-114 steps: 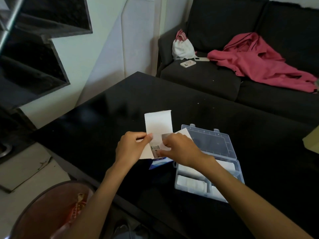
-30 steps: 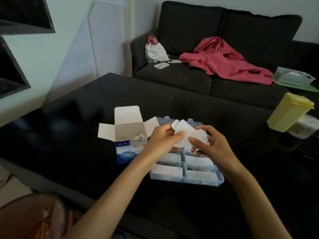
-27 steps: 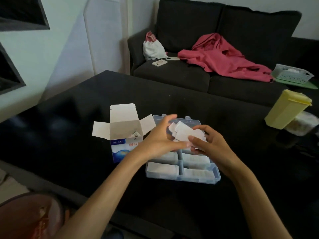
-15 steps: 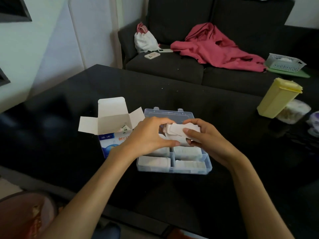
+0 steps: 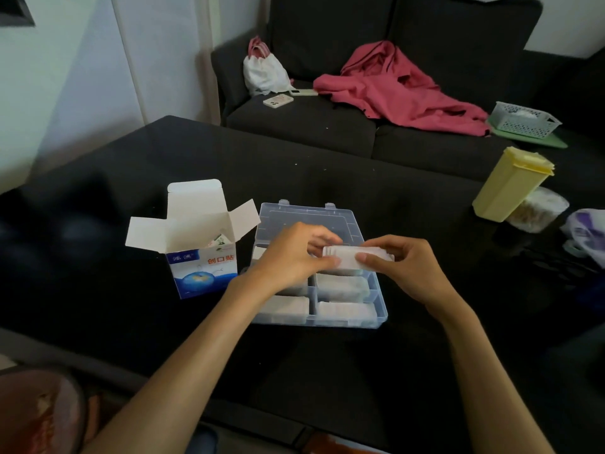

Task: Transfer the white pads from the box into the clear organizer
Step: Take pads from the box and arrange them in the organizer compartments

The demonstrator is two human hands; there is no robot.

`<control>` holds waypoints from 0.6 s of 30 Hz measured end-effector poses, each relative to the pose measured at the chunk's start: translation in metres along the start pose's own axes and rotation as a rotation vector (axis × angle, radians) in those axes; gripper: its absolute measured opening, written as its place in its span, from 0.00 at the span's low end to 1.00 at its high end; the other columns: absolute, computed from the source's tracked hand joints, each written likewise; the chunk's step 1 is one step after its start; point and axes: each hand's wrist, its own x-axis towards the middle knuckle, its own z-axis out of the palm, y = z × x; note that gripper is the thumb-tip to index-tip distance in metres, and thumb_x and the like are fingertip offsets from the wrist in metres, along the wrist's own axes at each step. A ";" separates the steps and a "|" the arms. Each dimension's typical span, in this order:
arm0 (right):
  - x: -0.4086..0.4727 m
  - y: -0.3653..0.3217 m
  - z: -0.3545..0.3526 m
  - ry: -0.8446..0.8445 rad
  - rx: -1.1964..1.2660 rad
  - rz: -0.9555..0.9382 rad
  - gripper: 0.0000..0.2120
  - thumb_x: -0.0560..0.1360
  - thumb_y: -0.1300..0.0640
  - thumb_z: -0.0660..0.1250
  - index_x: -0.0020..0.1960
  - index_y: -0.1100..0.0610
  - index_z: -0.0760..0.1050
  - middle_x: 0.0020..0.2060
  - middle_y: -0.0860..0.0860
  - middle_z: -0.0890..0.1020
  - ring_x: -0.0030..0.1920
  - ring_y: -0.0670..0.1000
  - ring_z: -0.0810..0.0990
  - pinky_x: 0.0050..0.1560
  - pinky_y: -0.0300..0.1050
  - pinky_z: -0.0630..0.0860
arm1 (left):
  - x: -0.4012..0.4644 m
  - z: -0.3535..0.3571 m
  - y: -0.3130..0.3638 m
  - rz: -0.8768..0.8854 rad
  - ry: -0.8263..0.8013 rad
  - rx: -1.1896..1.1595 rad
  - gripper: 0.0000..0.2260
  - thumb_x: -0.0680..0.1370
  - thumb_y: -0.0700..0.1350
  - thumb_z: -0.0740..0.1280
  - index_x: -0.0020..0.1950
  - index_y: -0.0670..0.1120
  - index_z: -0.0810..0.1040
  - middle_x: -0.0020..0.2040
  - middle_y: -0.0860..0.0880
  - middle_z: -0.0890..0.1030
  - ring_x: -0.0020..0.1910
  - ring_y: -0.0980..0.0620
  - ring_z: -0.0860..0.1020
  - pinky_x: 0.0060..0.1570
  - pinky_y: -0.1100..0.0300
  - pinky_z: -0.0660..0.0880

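- Both hands meet over the clear organizer [image 5: 373,317], each gripping one end of a small squared-up stack of white pads [image 5: 348,260].
- Left hand [image 5: 291,257]: fingers curled round the stack's left end, thumb in front.
- Right hand [image 5: 401,265]: thumb and fingers pinch the right end.
- Stack is held level, just above the organizer's rear right compartments, not touching them as far as I can tell.
- Organizer sits on the black table [image 5: 327,371], lid open and lying flat behind it. Its near compartments already hold white pads.
- Box [image 5: 201,267] stands upright just left of the organizer, top flaps open; a few items show inside.
- Yellow container [image 5: 510,185] stands at the table's right side, well apart from the organizer.
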 end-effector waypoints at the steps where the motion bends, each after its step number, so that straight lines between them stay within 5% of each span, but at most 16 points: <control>1: 0.000 0.003 0.000 -0.014 -0.012 0.004 0.05 0.70 0.58 0.72 0.45 0.52 0.79 0.43 0.45 0.81 0.46 0.45 0.80 0.40 0.35 0.79 | 0.003 0.002 -0.001 -0.007 0.020 0.019 0.14 0.73 0.43 0.72 0.58 0.49 0.79 0.56 0.51 0.81 0.52 0.55 0.80 0.51 0.60 0.77; 7: 0.007 0.014 0.008 -0.073 -0.149 0.027 0.04 0.72 0.55 0.70 0.46 0.50 0.79 0.48 0.50 0.81 0.50 0.49 0.79 0.45 0.40 0.80 | 0.007 0.007 -0.011 -0.043 -0.028 0.119 0.10 0.76 0.42 0.69 0.56 0.52 0.80 0.55 0.50 0.82 0.52 0.55 0.80 0.56 0.54 0.77; 15: 0.011 0.011 0.008 -0.033 -0.069 0.029 0.11 0.76 0.63 0.64 0.57 0.55 0.76 0.54 0.48 0.77 0.57 0.47 0.75 0.55 0.43 0.77 | 0.009 0.003 -0.013 -0.045 0.032 0.009 0.11 0.77 0.40 0.66 0.59 0.48 0.79 0.58 0.49 0.81 0.57 0.54 0.78 0.55 0.61 0.74; 18: 0.011 0.019 0.010 -0.058 -0.164 0.022 0.10 0.75 0.62 0.66 0.56 0.56 0.78 0.52 0.49 0.79 0.55 0.47 0.77 0.49 0.37 0.77 | 0.009 0.008 -0.014 -0.045 0.013 0.075 0.12 0.78 0.39 0.65 0.59 0.49 0.79 0.58 0.49 0.81 0.57 0.53 0.78 0.56 0.60 0.73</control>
